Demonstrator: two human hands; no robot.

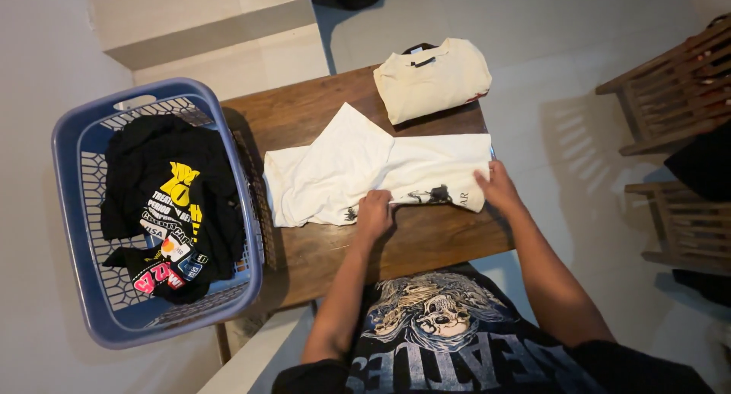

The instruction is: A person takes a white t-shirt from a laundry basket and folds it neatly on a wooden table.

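Standing beside the small wooden table point(304, 112), I see a person pressing both hands onto a white shirt point(335, 173) spread across its middle. The left hand point(375, 213) is curled into a loose fist on the shirt's near hem, pinching the cloth. The right hand point(496, 187) lies flatter at the shirt's right end, fingers closed over the fabric's corner, right at the table's right edge.

Bare wood stays free along the near edge and at the far left corner. Beyond the table, pale floor lies open on the far side and to the right, up to two slatted wooden chairs point(674, 89).

A cream folded shirt point(432, 78) sits at the far right corner, just beyond the white one, with a small dark tag at its collar. A blue laundry basket point(76, 234) with lattice walls stands hard against the left edge, holding black shirts point(164, 188) with blocky yellow, white and pink print.

The white shirt is half folded: one sleeve is turned over toward the middle, the body is doubled into a long band, and a small dark graphic shows near the hem between the two hands.
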